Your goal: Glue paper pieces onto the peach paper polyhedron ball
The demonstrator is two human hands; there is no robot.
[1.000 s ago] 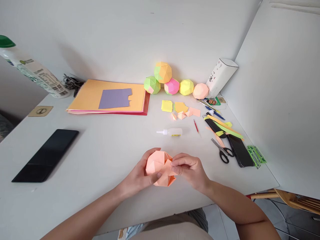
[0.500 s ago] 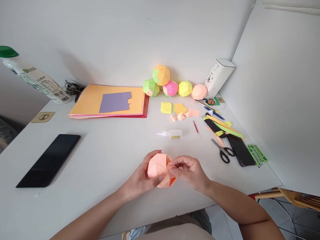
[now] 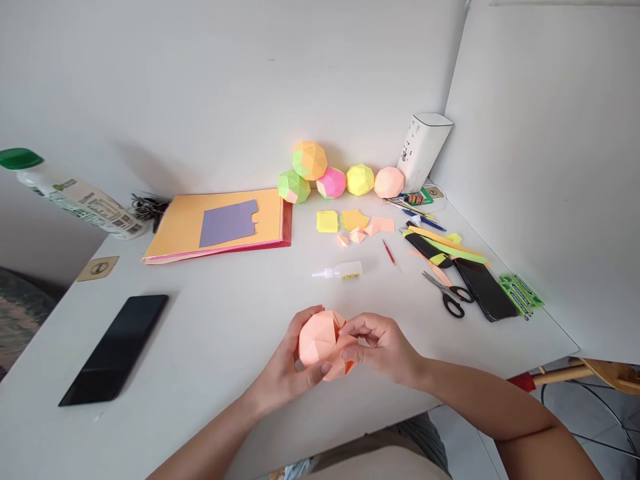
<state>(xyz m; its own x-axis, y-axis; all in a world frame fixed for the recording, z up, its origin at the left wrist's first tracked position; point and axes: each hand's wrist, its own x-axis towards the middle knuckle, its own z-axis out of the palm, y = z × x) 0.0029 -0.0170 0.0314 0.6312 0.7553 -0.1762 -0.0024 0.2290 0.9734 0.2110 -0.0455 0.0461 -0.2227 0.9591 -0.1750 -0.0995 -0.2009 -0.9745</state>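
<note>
Peach paper ball (image 3: 320,337) was between both hands, over the near part of the counter (image 3: 225,313); couldn't tell whether it rested on it. Left hand (image 3: 283,377) cupped it from the left and below, grip closed round it, thumb on a front facet. Right hand (image 3: 385,347) touched its right side, fingertips (image 3: 356,327) pinched on a loose flap there. So the ball lay just left of the right grip, both hands in contact. It was near-round, no clear long axis. Faceted, matte, with a darker orange gap low on the right. Beyond lay a glue bottle (image 3: 340,271) on its side, scissors (image 3: 447,295) to the right, a black phone (image 3: 115,348) to the left, and finished paper balls (image 3: 360,179) by the wall.
</note>
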